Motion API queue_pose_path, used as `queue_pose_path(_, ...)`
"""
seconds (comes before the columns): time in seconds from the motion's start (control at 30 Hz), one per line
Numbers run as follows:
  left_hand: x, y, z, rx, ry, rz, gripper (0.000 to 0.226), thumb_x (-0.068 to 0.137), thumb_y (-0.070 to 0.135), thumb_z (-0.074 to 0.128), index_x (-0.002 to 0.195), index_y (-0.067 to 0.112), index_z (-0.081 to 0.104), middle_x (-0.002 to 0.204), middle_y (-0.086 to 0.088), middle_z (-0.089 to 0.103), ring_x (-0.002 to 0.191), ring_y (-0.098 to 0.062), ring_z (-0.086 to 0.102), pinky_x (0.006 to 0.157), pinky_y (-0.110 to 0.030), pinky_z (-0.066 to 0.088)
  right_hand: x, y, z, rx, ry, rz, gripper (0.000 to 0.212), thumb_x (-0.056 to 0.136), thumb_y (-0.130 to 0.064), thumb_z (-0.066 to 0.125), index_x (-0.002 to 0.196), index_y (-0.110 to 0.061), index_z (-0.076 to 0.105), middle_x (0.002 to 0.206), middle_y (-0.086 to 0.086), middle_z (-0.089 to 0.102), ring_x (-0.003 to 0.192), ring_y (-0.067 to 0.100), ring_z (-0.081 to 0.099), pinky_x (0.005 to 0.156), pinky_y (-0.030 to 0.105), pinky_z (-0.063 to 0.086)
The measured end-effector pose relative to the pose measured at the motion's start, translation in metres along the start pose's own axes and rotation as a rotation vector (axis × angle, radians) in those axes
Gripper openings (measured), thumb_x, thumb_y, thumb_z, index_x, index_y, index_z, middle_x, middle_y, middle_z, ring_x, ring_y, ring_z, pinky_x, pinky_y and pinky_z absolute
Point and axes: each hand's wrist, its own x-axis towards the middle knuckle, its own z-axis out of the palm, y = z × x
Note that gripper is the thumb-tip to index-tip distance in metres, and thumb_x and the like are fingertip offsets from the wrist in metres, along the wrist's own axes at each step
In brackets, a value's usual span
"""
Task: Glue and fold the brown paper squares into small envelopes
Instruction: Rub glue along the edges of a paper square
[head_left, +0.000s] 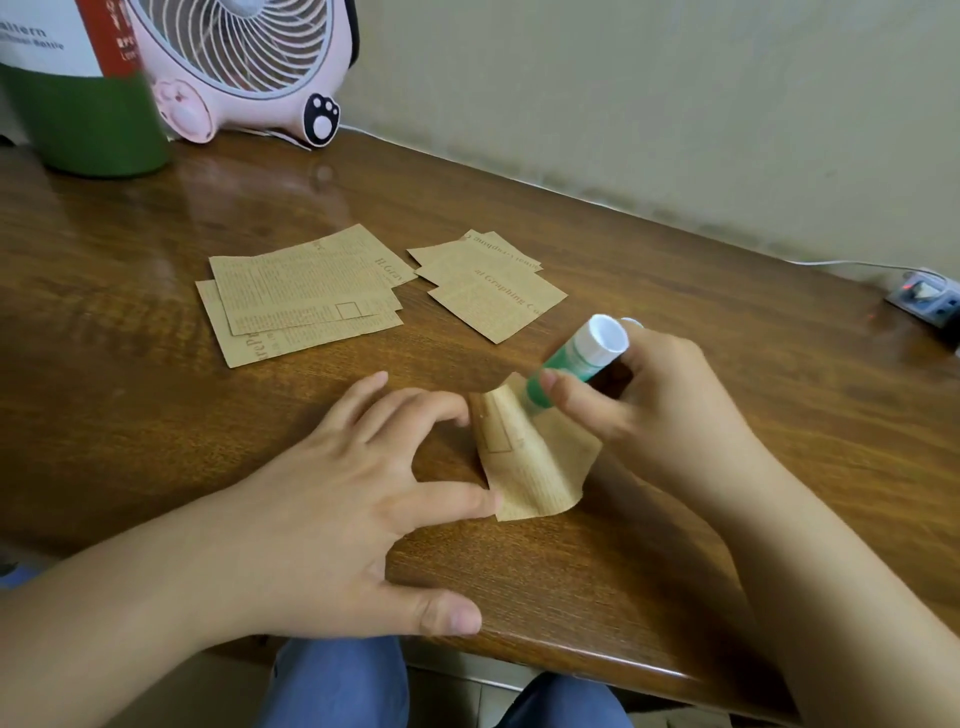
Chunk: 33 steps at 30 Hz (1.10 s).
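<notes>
Left hand: left hand spread flat on brown wooden table, fingertips touching curled brown printed paper square.
Right hand: right hand pinches green-and-white glue stick onto that paper's raised edge.
Beyond hands: two stacks of brown paper squares.

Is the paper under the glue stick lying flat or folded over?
Partly folded: the paper curls up off the table, its flap not pressed down.
</notes>
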Motion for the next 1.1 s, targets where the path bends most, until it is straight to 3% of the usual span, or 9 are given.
queue_pose_path(0.07,0.000,0.000,0.001,-0.019,0.009,-0.008,0.065,0.082,0.082,0.020,0.123,0.044,0.054,0.127,-0.005,0.036,0.124,-0.022,0.035,0.108,-0.052,0.013,-0.002,0.009,-0.012,-0.080,0.054,0.038,0.016,0.079,-0.033,0.065,0.082,-0.017,0.066,0.068,0.001,0.063,0.058,0.009,0.053,0.049,0.019,0.041)
queue_pose_path(0.2,0.000,-0.001,0.002,-0.042,0.010,-0.010,0.065,0.081,0.083,0.019,0.122,0.046,0.054,0.120,-0.002,0.037,0.118,-0.020,0.034,0.108,-0.051,0.011,-0.009,0.022,-0.033,-0.209,0.130,0.072,0.014,0.081,-0.030,0.066,0.082,-0.017,0.065,0.055,-0.011,0.052,0.051,-0.002,0.049,0.048,0.008,0.036)
queue_pose_path(0.33,0.001,-0.001,0.001,-0.057,-0.054,0.009,0.064,0.078,0.086,0.021,0.123,0.051,0.048,0.153,-0.005,0.023,0.142,-0.025,0.014,0.110,-0.051,0.003,-0.010,0.019,-0.034,-0.218,0.137,0.057,0.018,0.081,-0.033,0.064,0.085,-0.016,0.065,0.054,-0.012,0.051,0.051,-0.002,0.050,0.047,0.008,0.036)
queue_pose_path(0.53,0.007,-0.001,-0.001,-0.127,-0.099,-0.012,0.071,0.069,0.094,0.014,0.126,0.057,0.034,0.157,0.005,0.014,0.144,-0.010,-0.009,0.111,-0.054,-0.015,-0.002,0.001,-0.005,-0.126,0.011,-0.040,0.016,0.082,-0.030,0.066,0.082,-0.014,0.067,0.061,-0.003,0.058,0.053,0.003,0.048,0.049,0.010,0.036)
queue_pose_path(0.67,0.009,0.001,-0.004,-0.099,-0.084,0.006,0.063,0.075,0.089,0.019,0.121,0.051,0.041,0.150,-0.005,0.029,0.142,-0.016,0.011,0.110,-0.053,-0.009,0.004,-0.001,0.017,-0.104,-0.050,-0.069,0.017,0.082,-0.024,0.068,0.077,-0.009,0.065,0.062,0.002,0.059,0.061,0.012,0.051,0.052,0.011,0.036)
queue_pose_path(0.8,0.012,0.002,-0.003,-0.014,-0.055,0.037,0.061,0.079,0.085,0.022,0.113,0.043,0.050,0.138,-0.013,0.044,0.134,-0.022,0.027,0.109,-0.053,0.002,0.001,0.010,0.008,-0.143,-0.037,-0.008,0.018,0.082,-0.027,0.067,0.081,-0.009,0.067,0.064,0.002,0.060,0.059,0.006,0.050,0.052,0.012,0.037)
queue_pose_path(0.97,0.010,0.001,0.001,-0.049,-0.065,0.020,0.060,0.078,0.087,0.023,0.115,0.046,0.048,0.142,-0.012,0.039,0.138,-0.023,0.024,0.110,-0.054,-0.003,-0.005,0.027,-0.018,-0.232,0.030,0.113,0.015,0.081,-0.028,0.069,0.071,-0.020,0.061,0.059,0.000,0.057,0.052,0.002,0.047,0.049,0.012,0.036)
queue_pose_path(1.1,0.009,0.001,0.001,-0.062,-0.077,0.011,0.063,0.077,0.088,0.019,0.117,0.047,0.046,0.146,-0.013,0.035,0.142,-0.023,0.017,0.110,-0.055,-0.008,-0.011,0.012,-0.018,-0.180,0.041,0.061,0.015,0.080,-0.033,0.065,0.075,-0.019,0.062,0.060,0.003,0.059,0.050,0.005,0.048,0.047,0.017,0.037)
